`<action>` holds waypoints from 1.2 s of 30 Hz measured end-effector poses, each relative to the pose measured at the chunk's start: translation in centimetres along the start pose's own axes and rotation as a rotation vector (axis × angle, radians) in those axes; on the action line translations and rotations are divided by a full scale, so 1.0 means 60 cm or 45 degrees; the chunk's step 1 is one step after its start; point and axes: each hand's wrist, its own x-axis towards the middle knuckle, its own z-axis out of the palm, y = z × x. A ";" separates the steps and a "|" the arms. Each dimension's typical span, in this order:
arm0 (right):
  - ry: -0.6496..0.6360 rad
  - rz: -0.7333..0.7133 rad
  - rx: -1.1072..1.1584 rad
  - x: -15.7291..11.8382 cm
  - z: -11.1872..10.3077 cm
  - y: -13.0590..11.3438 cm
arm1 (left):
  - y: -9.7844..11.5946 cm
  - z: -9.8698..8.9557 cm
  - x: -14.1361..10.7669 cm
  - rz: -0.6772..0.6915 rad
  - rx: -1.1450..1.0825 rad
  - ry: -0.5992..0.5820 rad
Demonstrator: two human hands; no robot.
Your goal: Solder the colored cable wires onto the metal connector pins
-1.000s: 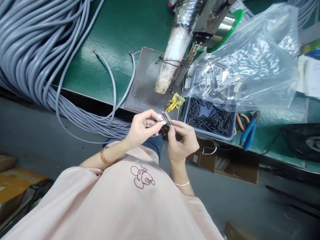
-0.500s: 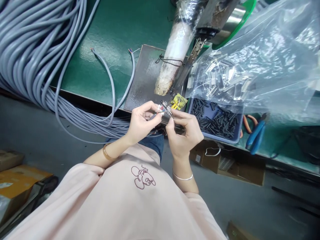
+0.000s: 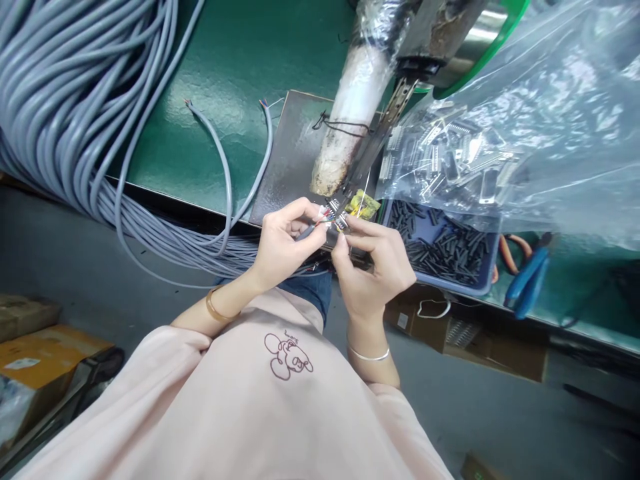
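My left hand (image 3: pixel 287 239) pinches the end of a grey cable, whose thin coloured wires (image 3: pixel 327 215) fan out toward a small metal connector (image 3: pixel 338 215). The connector is held between the thumb and fingers of my right hand (image 3: pixel 375 263). Right above it is the tip of a soldering iron (image 3: pixel 367 150), fixed beside a white, plastic-wrapped tube (image 3: pixel 343 113) with a scorched lower end. A yellow crumpled piece (image 3: pixel 364 205) lies just behind my right fingertips. Whether the wires touch the connector pins is too small to tell.
Coiled grey cables (image 3: pixel 65 87) fill the left, with two cable ends on the green table (image 3: pixel 225 60). At right are a blue tray (image 3: pixel 487 287) of black sleeves, a plastic bag (image 3: pixel 565 120) of connectors and blue-handled cutters (image 3: pixel 529 280).
The view has shifted slightly, so the tray and cutters appear farther right. The connector has turned a little in my right hand, and more of the coloured wires shows.
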 end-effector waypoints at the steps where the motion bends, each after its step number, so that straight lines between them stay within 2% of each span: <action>1: -0.007 -0.023 -0.014 -0.001 -0.001 0.000 | 0.001 -0.001 0.000 -0.019 0.002 -0.003; 4: -0.039 -0.089 -0.052 -0.005 -0.003 -0.001 | 0.000 -0.003 -0.003 -0.087 0.009 -0.021; 9: -0.043 -0.084 -0.051 -0.011 -0.005 -0.001 | -0.002 -0.005 -0.008 -0.148 0.015 -0.042; 13: -0.021 0.012 -0.048 -0.013 -0.005 -0.004 | 0.001 -0.005 -0.011 -0.175 0.011 -0.051; 19: 0.009 0.178 0.050 -0.016 -0.004 -0.006 | 0.002 -0.009 -0.013 -0.216 -0.230 -0.101; 23: 0.017 0.206 0.071 -0.017 -0.002 -0.004 | -0.002 -0.011 -0.015 -0.239 -0.269 -0.130; 31: -0.046 0.087 0.024 -0.017 0.001 -0.004 | -0.008 0.006 -0.011 -0.112 -0.187 0.068; 36: -0.055 0.036 0.010 -0.012 0.002 0.000 | -0.010 0.012 -0.006 -0.047 -0.090 0.125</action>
